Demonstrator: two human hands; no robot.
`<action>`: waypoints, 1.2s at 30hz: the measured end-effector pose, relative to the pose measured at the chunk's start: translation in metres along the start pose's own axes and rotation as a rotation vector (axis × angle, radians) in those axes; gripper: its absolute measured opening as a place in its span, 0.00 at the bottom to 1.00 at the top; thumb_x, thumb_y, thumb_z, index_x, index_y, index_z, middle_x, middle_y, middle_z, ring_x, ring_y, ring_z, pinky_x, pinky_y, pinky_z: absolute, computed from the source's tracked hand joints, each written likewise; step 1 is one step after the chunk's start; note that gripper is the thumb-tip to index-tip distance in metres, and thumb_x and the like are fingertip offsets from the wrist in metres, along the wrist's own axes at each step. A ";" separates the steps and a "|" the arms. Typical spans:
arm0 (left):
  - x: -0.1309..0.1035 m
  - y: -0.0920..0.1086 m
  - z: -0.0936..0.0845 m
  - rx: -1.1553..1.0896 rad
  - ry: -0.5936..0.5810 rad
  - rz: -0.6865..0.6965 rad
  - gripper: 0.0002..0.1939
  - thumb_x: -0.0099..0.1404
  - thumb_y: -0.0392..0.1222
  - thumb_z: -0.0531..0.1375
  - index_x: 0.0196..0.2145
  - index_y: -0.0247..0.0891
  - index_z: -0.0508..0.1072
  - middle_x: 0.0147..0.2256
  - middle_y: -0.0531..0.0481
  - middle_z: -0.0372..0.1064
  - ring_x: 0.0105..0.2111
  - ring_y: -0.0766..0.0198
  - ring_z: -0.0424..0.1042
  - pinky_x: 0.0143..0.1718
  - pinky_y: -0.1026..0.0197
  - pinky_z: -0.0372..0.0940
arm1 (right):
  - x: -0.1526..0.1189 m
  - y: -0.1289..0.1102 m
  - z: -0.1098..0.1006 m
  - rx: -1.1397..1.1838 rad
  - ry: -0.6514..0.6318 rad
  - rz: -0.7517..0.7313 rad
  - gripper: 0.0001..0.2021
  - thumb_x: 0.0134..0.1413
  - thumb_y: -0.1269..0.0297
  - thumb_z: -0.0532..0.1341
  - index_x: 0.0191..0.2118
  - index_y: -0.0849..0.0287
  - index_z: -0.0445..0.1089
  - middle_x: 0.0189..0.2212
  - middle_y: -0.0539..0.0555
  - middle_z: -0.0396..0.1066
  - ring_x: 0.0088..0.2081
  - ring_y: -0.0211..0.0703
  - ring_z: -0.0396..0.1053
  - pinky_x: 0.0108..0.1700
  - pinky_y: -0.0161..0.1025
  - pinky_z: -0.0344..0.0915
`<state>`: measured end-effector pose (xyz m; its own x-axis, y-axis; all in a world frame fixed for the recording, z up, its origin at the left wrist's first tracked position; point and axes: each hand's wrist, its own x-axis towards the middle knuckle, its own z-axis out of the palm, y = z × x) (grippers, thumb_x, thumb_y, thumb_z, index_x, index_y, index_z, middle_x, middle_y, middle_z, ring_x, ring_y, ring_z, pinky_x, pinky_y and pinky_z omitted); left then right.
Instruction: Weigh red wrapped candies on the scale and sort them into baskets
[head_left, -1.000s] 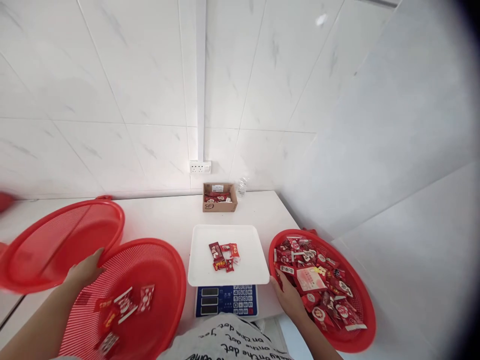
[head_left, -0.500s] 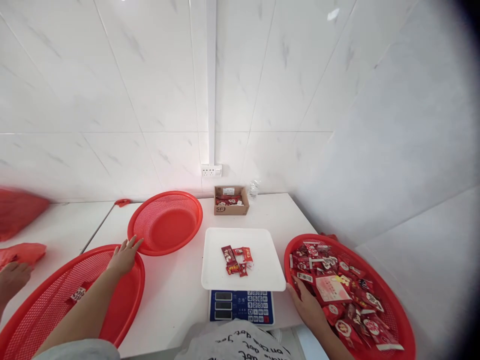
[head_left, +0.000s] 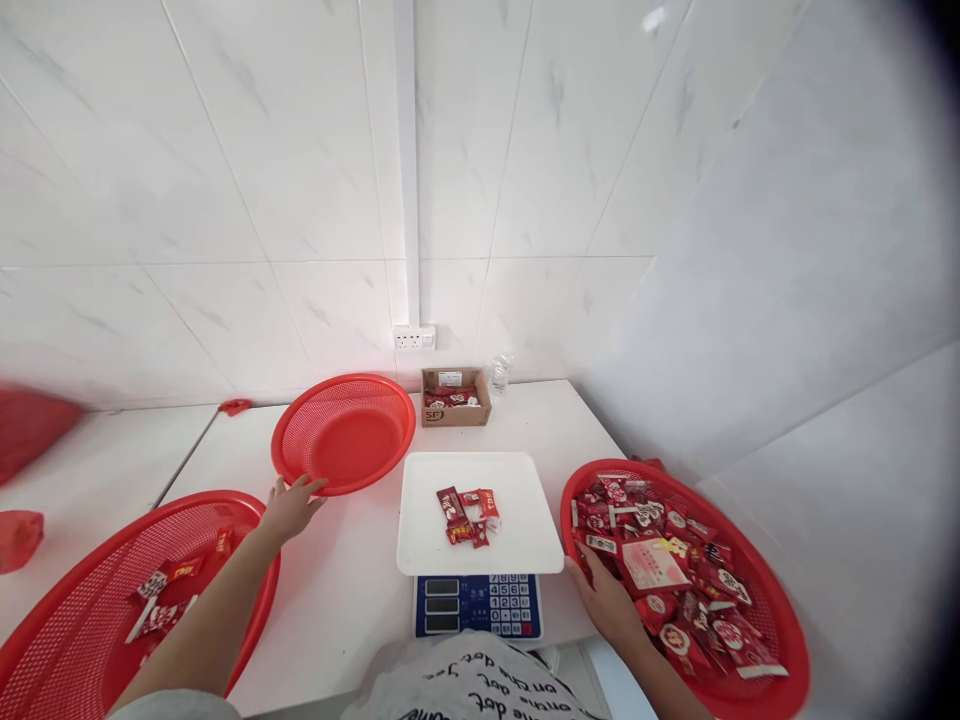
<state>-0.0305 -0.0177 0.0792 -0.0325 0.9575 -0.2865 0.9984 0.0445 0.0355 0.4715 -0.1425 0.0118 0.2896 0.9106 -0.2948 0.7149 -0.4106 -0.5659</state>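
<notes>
My left hand [head_left: 291,508] has its fingers spread at the near rim of an empty red basket [head_left: 352,440]. Below my forearm, a larger red basket [head_left: 259,630] holds several red packets [head_left: 182,568]. At the right, my right hand [head_left: 604,590] rests at the left rim of a basket [head_left: 796,640] full of red snack packets [head_left: 739,640], fingers apart. Between my hands, a white tray [head_left: 480,558] on a blue scale [head_left: 478,605] bears several small red packets [head_left: 452,506].
A small cardboard box [head_left: 455,418] of red packets stands near the wall beside clear plastic [head_left: 500,372]. A wall socket [head_left: 415,338] is above it. Red bags [head_left: 21,540] lie at the far left.
My left hand and the empty basket have moved right and slightly back. More packets show in the left basket. The other person's hand at the far left has gone from view.
</notes>
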 end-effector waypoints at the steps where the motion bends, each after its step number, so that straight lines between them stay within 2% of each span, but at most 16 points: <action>1: 0.001 0.009 0.002 -0.008 0.028 -0.053 0.25 0.65 0.49 0.45 0.58 0.41 0.61 0.60 0.39 0.53 0.61 0.40 0.46 0.55 0.34 0.43 | 0.000 0.000 0.000 -0.003 -0.005 0.000 0.34 0.53 0.47 0.44 0.59 0.65 0.55 0.57 0.63 0.59 0.58 0.52 0.57 0.57 0.44 0.53; 3: 0.000 0.033 0.008 -0.035 0.110 -0.099 0.26 0.65 0.49 0.46 0.59 0.40 0.58 0.61 0.39 0.50 0.61 0.37 0.41 0.54 0.31 0.43 | -0.001 0.000 0.000 -0.008 -0.009 -0.002 0.34 0.53 0.47 0.44 0.59 0.66 0.54 0.57 0.64 0.59 0.58 0.52 0.56 0.57 0.44 0.53; 4: -0.001 0.048 0.011 -0.053 0.163 -0.070 0.26 0.65 0.48 0.45 0.59 0.39 0.57 0.62 0.38 0.49 0.62 0.38 0.40 0.54 0.32 0.43 | -0.001 -0.001 0.000 -0.008 -0.008 -0.003 0.34 0.53 0.47 0.44 0.60 0.66 0.54 0.57 0.64 0.59 0.58 0.52 0.56 0.57 0.45 0.52; 7: -0.006 0.104 0.024 -0.114 0.285 0.150 0.25 0.67 0.49 0.44 0.58 0.38 0.58 0.62 0.40 0.48 0.63 0.45 0.39 0.58 0.38 0.40 | -0.002 -0.002 -0.001 -0.011 -0.006 -0.006 0.33 0.54 0.47 0.43 0.60 0.65 0.53 0.57 0.63 0.60 0.57 0.53 0.58 0.56 0.45 0.53; 10: -0.013 0.161 0.038 -0.192 0.193 0.413 0.29 0.65 0.54 0.48 0.60 0.40 0.56 0.63 0.41 0.45 0.63 0.47 0.39 0.59 0.42 0.42 | -0.003 -0.002 -0.001 -0.016 -0.002 -0.018 0.32 0.55 0.47 0.43 0.60 0.64 0.54 0.56 0.63 0.60 0.57 0.52 0.59 0.56 0.45 0.54; 12: -0.015 0.192 0.048 -0.213 0.102 0.547 0.32 0.62 0.57 0.51 0.60 0.41 0.53 0.63 0.41 0.44 0.63 0.48 0.40 0.59 0.43 0.43 | -0.003 -0.001 -0.001 -0.011 0.006 -0.025 0.32 0.55 0.48 0.44 0.59 0.65 0.54 0.57 0.63 0.60 0.57 0.52 0.58 0.56 0.45 0.53; 14: -0.017 0.214 0.057 -0.199 0.045 0.626 0.38 0.58 0.58 0.56 0.61 0.41 0.52 0.62 0.40 0.47 0.62 0.47 0.43 0.59 0.44 0.45 | -0.003 -0.001 0.000 -0.005 0.012 -0.026 0.32 0.55 0.48 0.44 0.59 0.66 0.54 0.57 0.63 0.60 0.57 0.51 0.58 0.56 0.44 0.53; 16: -0.018 0.227 0.062 -0.194 0.068 0.668 0.38 0.56 0.56 0.59 0.60 0.42 0.53 0.60 0.40 0.52 0.60 0.47 0.48 0.57 0.45 0.46 | -0.003 -0.002 0.000 -0.004 0.016 -0.022 0.32 0.55 0.48 0.45 0.59 0.66 0.54 0.57 0.63 0.60 0.57 0.51 0.58 0.56 0.44 0.53; 20: -0.016 0.233 0.065 -0.246 0.137 0.684 0.24 0.61 0.50 0.56 0.54 0.42 0.62 0.48 0.43 0.66 0.50 0.51 0.62 0.51 0.50 0.54 | -0.004 -0.004 -0.002 -0.002 0.019 -0.005 0.31 0.55 0.49 0.45 0.59 0.64 0.54 0.57 0.62 0.59 0.57 0.51 0.58 0.56 0.44 0.53; 23: -0.014 0.228 0.062 -0.293 0.133 0.641 0.14 0.65 0.45 0.52 0.48 0.42 0.67 0.43 0.45 0.69 0.45 0.55 0.66 0.46 0.54 0.58 | -0.005 -0.004 -0.002 0.007 0.022 -0.004 0.31 0.55 0.48 0.45 0.59 0.63 0.55 0.57 0.60 0.59 0.58 0.50 0.58 0.56 0.43 0.53; 27: -0.009 0.217 0.052 -0.411 0.157 0.542 0.12 0.67 0.39 0.47 0.44 0.41 0.68 0.41 0.48 0.70 0.41 0.62 0.69 0.42 0.62 0.62 | -0.004 -0.004 -0.002 -0.001 0.011 -0.020 0.32 0.55 0.48 0.45 0.59 0.65 0.54 0.57 0.63 0.59 0.58 0.51 0.57 0.56 0.43 0.53; 31: 0.009 0.193 0.030 -0.530 0.238 0.378 0.12 0.67 0.39 0.46 0.40 0.40 0.67 0.38 0.49 0.71 0.38 0.64 0.70 0.39 0.63 0.63 | -0.003 -0.002 -0.001 0.010 0.014 -0.026 0.31 0.55 0.48 0.45 0.59 0.63 0.56 0.56 0.63 0.61 0.56 0.51 0.59 0.55 0.44 0.54; 36: 0.040 0.148 -0.009 -0.595 0.357 0.112 0.13 0.66 0.42 0.45 0.41 0.39 0.66 0.35 0.47 0.71 0.34 0.61 0.70 0.34 0.61 0.63 | -0.002 -0.001 -0.001 0.005 0.011 -0.024 0.30 0.55 0.48 0.45 0.58 0.62 0.57 0.55 0.62 0.61 0.55 0.52 0.60 0.54 0.44 0.55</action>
<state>0.1153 0.0296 0.0817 -0.0463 0.9959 0.0777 0.8050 -0.0089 0.5932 0.4707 -0.1441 0.0144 0.2791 0.9207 -0.2727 0.7186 -0.3886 -0.5767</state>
